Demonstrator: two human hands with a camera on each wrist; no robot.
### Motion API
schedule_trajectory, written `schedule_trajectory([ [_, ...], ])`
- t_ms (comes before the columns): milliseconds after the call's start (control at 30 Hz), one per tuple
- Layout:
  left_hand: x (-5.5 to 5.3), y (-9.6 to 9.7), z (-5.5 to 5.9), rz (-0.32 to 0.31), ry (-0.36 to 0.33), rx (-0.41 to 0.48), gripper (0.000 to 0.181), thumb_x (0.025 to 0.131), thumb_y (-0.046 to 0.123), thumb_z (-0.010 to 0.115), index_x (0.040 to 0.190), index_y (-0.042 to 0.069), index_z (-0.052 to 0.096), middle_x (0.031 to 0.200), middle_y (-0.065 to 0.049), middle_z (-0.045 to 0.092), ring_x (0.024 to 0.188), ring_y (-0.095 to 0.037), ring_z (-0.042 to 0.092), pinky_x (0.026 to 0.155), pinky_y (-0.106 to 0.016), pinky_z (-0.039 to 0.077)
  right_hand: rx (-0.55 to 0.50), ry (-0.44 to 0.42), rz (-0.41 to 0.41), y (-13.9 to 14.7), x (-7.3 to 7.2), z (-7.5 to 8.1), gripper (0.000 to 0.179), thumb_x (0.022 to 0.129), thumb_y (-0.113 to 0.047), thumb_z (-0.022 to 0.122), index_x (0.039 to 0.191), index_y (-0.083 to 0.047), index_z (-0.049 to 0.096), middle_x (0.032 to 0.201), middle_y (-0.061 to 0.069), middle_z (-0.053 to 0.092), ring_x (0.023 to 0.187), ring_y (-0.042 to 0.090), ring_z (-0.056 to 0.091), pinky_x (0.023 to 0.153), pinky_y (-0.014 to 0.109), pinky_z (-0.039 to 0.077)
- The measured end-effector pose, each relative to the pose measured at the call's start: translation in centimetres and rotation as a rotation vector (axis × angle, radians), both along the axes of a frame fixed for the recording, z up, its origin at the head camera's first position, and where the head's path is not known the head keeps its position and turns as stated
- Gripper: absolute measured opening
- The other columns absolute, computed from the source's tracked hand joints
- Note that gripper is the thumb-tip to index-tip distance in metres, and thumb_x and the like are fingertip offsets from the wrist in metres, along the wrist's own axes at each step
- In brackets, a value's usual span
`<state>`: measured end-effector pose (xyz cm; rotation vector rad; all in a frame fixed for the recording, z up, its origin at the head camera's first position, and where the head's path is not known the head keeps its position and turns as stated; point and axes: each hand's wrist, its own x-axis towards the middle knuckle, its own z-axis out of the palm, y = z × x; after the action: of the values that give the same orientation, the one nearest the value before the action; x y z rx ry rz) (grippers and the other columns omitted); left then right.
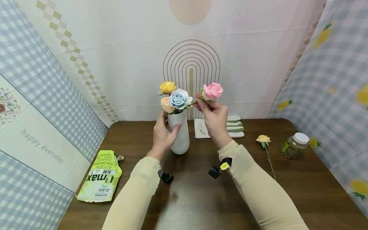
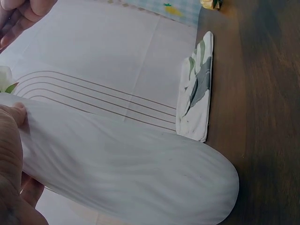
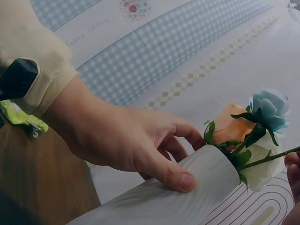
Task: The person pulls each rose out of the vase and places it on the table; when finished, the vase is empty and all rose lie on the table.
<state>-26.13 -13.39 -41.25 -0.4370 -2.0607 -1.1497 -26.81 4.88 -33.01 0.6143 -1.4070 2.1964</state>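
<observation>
A white ribbed vase (image 1: 180,139) stands upright at the back of the table, and my left hand (image 1: 165,134) grips it just below the rim, thumb in front. In its mouth are a blue rose (image 1: 179,99), a yellow rose (image 1: 167,87), a peach rose (image 1: 166,105) and a white rose (image 3: 260,166). To the right of them, my right hand (image 1: 216,118) pinches the stem of a pink rose (image 1: 212,91) close under its bloom. That stem (image 3: 267,159) slants to the vase mouth among the leaves; how deep its end sits cannot be told.
Behind my right hand lie white-and-green gloves (image 1: 235,127). A pale yellow rose (image 1: 263,139) lies on the table (image 1: 189,204) at right, beside a white-lidded jar (image 1: 294,147). On the left lies a green bag (image 1: 100,179). Cloth walls (image 1: 138,64) enclose the table.
</observation>
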Motion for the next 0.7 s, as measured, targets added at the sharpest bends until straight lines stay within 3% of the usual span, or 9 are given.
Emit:
schedule_trajectory([
  [233, -0.2, 0.1, 0.0, 0.003, 0.004, 0.001, 0.066, 0.083, 0.023, 0.075, 0.136, 0.001, 0.041, 0.117, -0.019, 0.057, 0.104, -0.027, 0.059, 0.083, -0.041, 0.054, -0.006, -0.004, -0.044, -0.4, -0.2, 0.1, 0.026, 0.084, 0.000, 0.070, 0.108, 0.010, 0.069, 0.101, 0.018, 0.071, 0.084, 0.018, 0.070, 0.072, 0.027, 0.057],
  [367, -0.1, 0.2, 0.1, -0.001, -0.001, 0.004, 0.065, 0.083, 0.022, 0.075, 0.135, 0.001, 0.041, 0.118, -0.018, 0.056, 0.104, -0.027, 0.059, 0.084, -0.040, 0.054, -0.022, -0.037, -0.066, -0.2, -0.1, 0.2, 0.026, 0.085, -0.002, 0.070, 0.106, 0.014, 0.067, 0.096, 0.016, 0.072, 0.078, 0.016, 0.068, 0.073, 0.027, 0.056],
  [700, -0.1, 0.2, 0.0, -0.006, -0.007, 0.016, 0.063, 0.082, 0.020, 0.076, 0.132, 0.000, 0.043, 0.116, -0.018, 0.056, 0.105, -0.027, 0.058, 0.085, -0.041, 0.053, -0.102, -0.073, -0.104, 2.3, -0.1, 1.2, 0.018, 0.088, -0.007, 0.068, 0.099, 0.007, 0.070, 0.088, 0.013, 0.071, 0.073, 0.018, 0.067, 0.072, 0.027, 0.056],
])
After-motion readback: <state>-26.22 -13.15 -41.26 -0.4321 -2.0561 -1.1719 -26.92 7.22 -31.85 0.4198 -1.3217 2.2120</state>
